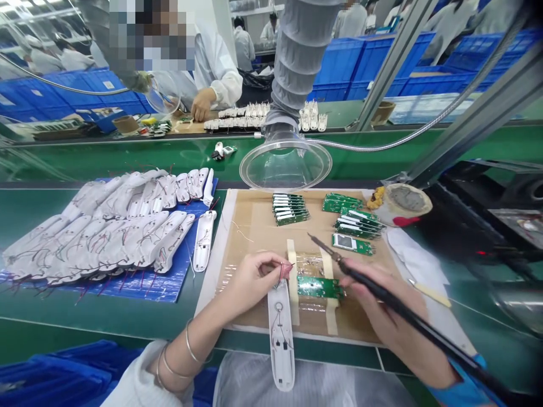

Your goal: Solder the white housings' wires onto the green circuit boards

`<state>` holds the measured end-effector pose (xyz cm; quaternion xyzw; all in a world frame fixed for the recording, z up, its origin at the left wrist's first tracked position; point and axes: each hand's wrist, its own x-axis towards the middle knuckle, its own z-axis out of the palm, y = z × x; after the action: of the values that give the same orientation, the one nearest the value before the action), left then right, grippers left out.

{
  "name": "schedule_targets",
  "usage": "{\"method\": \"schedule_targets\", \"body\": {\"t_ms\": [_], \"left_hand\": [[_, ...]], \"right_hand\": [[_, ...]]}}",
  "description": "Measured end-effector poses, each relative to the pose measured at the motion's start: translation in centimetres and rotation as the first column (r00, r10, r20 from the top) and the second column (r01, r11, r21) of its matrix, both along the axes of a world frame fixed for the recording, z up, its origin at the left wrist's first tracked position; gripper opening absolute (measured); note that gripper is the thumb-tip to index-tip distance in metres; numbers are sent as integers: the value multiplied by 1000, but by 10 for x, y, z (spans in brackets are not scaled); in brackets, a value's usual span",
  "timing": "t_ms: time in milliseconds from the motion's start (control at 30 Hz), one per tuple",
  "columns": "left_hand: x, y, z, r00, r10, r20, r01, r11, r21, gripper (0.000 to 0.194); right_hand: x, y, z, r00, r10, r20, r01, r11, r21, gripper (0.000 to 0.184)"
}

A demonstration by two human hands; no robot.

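My left hand (254,280) pinches thin red wires at the top end of a long white plastic housing (281,333), which lies on the brown work mat (254,226) and overhangs the table's near edge. Right beside those wires a green circuit board (319,287) sits between two tape strips. My right hand (388,316) grips a black soldering iron (382,297). Its tip (311,237) points up and left, above the board and clear of it.
Stacks of green boards (291,208) lie at the mat's far side. Rows of white housings (106,226) cover a blue sheet at left. A clear fume hood (285,165) hangs ahead. A sponge pot (403,200) stands at right. Another person works across the green belt.
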<state>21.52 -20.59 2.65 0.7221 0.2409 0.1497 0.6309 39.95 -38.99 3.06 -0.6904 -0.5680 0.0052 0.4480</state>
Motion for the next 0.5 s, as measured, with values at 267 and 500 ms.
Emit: {"method": "schedule_targets", "body": {"t_ms": [267, 500], "left_hand": [[5, 5, 11, 962, -203, -183, 236, 954, 186, 13], [8, 5, 12, 951, -208, -230, 272, 915, 298, 14]], "right_hand": [[1, 1, -27, 914, -169, -369, 271, 930, 246, 18], [-1, -2, -28, 962, 64, -264, -5, 976, 217, 14]]}}
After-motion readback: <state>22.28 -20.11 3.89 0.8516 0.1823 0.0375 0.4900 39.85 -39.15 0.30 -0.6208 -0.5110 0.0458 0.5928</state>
